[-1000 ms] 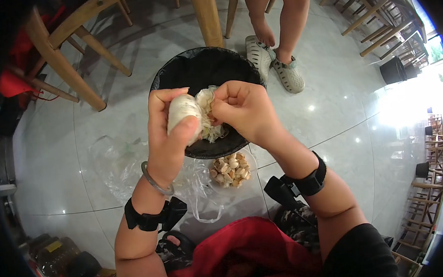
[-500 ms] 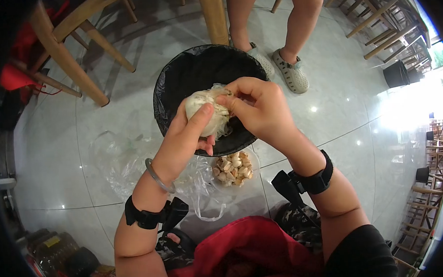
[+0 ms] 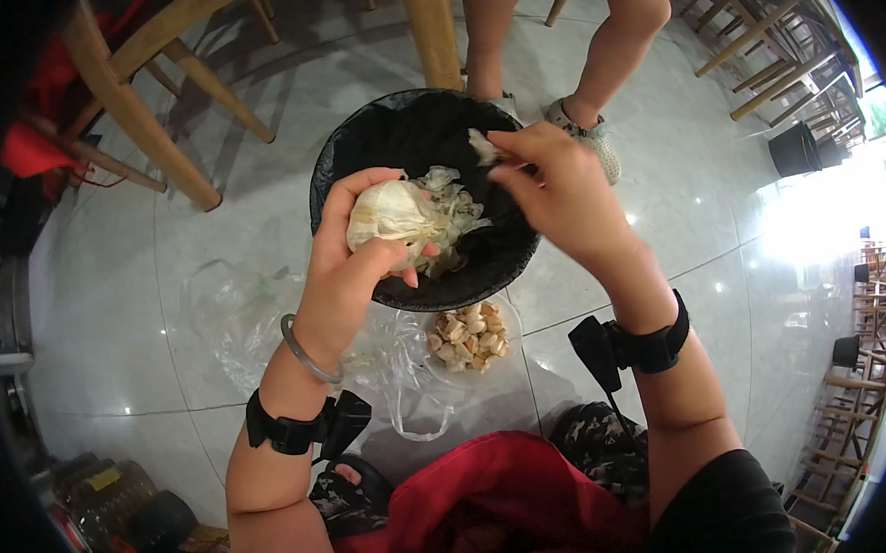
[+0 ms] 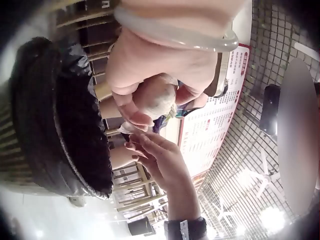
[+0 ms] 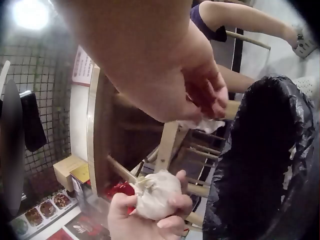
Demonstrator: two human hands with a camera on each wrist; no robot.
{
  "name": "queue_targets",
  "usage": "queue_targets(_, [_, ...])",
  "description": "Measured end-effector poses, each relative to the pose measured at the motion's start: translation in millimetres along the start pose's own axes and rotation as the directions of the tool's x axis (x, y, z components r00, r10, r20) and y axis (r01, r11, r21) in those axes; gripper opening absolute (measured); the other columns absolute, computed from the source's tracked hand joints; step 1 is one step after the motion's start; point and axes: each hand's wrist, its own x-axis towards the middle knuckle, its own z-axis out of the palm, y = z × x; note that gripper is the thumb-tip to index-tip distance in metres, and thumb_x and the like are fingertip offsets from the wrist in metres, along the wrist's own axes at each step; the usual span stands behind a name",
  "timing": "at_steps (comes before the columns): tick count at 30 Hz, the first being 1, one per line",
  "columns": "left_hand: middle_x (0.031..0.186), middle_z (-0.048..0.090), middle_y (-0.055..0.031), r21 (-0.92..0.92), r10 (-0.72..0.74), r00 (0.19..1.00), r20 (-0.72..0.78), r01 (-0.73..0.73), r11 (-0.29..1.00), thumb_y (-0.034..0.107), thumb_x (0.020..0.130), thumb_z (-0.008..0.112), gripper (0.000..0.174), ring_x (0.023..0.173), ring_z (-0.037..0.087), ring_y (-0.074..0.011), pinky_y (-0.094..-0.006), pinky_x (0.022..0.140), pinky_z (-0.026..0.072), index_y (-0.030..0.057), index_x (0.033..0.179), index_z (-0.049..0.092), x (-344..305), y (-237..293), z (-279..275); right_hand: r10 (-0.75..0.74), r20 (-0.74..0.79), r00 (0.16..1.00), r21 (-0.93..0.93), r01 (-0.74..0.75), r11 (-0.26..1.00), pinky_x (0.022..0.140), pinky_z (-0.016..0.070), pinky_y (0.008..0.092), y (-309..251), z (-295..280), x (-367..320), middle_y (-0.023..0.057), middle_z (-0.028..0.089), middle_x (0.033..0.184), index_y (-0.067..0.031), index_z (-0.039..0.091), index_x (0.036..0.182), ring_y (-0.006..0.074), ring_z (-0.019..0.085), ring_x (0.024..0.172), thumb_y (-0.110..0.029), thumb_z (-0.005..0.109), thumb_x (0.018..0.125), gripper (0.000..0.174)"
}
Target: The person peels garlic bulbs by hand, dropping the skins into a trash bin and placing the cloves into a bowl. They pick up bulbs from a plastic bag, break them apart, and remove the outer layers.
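Note:
My left hand [image 3: 334, 254] grips a whole garlic bulb [image 3: 390, 213], its fingers and thumb wrapped round the pale papery sides. To its right, my right hand [image 3: 566, 185] pinches a flake of garlic skin [image 3: 483, 147] between thumb and fingertips, apart from the bulb. Both hands are above a round bin [image 3: 380, 130] lined with a black bag. Loose peeled skins [image 3: 460, 216] show in the bin beyond the bulb. From the right wrist view, the bulb [image 5: 159, 195] has its stem end toward the upper left, and the pinched skin [image 5: 205, 125] hangs beside the bin.
On the tiled floor, a clear bowl [image 3: 512, 318] of separated garlic cloves [image 3: 469, 337] stands close by the bin. A crumpled clear plastic bag [image 3: 408, 378] lies left of it. Wooden chair legs [image 3: 194, 119] and another person's legs [image 3: 617, 52] in grey clogs are beyond the bin.
My right hand has pulled away from the bulb, up and to the right, with a flake of skin. The left hand has turned the bulb. The other person's legs have shifted.

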Motion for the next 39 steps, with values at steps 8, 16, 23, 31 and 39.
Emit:
queue_targets(8, [0.107,0.05,-0.0059,0.24,0.109,0.989,-0.104,-0.082,0.967,-0.005,0.079,0.052,0.05,0.093,0.051,-0.0101,-0.0237,0.079,0.0449,0.0058,0.125,0.036,0.9,-10.8,10.1,-0.081,0.148,0.986,0.207,0.049,0.977,0.06,0.0493,0.0297,-41.6,5.5,-6.7,0.0116,0.065,0.084,-0.0027,0.067,0.095,0.0217,0.061,0.065,-0.011,0.066,0.078,0.019])
queue_targets(16, [0.106,0.049,-0.0071,0.416,0.154,0.984,-0.09,-0.103,0.904,-0.003,0.078,0.054,0.049,0.093,0.05,-0.011,-0.0248,0.08,0.0445,0.0047,0.123,0.037,-4.8,-8.0,7.0,-0.081,0.153,0.985,0.318,0.028,0.948,0.059,0.0502,0.0288,-39.3,12.6,-8.7,0.0132,0.064,0.073,-0.0034,0.069,0.089,0.0213,0.064,0.063,-0.008,0.066,0.075,0.014])
queue_targets(23, [0.107,0.049,-0.0086,0.575,0.254,0.963,-0.088,-0.159,0.803,-0.001,0.077,0.055,0.046,0.094,0.051,-0.0131,-0.0268,0.081,0.0445,0.0032,0.119,0.039,-10.5,-7.8,15.8,0.054,0.119,0.991,0.278,-0.086,0.957,0.062,0.0513,0.0265,-48.8,18.1,-12.7,0.011,0.065,0.072,-0.0001,0.067,0.082,0.0166,0.064,0.063,-0.008,0.068,0.071,0.013])
queue_targets(31, [0.112,0.05,-0.0111,0.298,0.088,0.994,0.069,-0.104,0.949,-0.005,0.074,0.049,0.048,0.093,0.057,-0.0189,-0.0282,0.078,0.0489,0.004,0.12,0.039,-14.2,12.2,13.5,0.157,-0.148,0.977,0.231,-0.12,0.965,0.061,0.0518,0.0289,-19.9,-4.2,5.2,0.0135,0.064,0.069,0.0016,0.064,0.079,0.0215,0.065,0.063,-0.006,0.065,0.07,0.012])
queue_targets(39, [0.112,0.051,-0.0088,0.246,0.152,0.988,-0.012,-0.145,0.958,-0.009,0.072,0.046,0.057,0.097,0.057,-0.0177,-0.0264,0.081,0.0487,0.0059,0.127,0.037,-9.6,14.5,9.0,0.003,0.201,0.98,0.267,-0.057,0.962,0.069,0.0491,0.0233,-22.5,-6.3,-0.9,0.0057,0.067,0.084,-0.0003,0.067,0.095,0.009,0.061,0.075,-0.009,0.066,0.081,0.016])
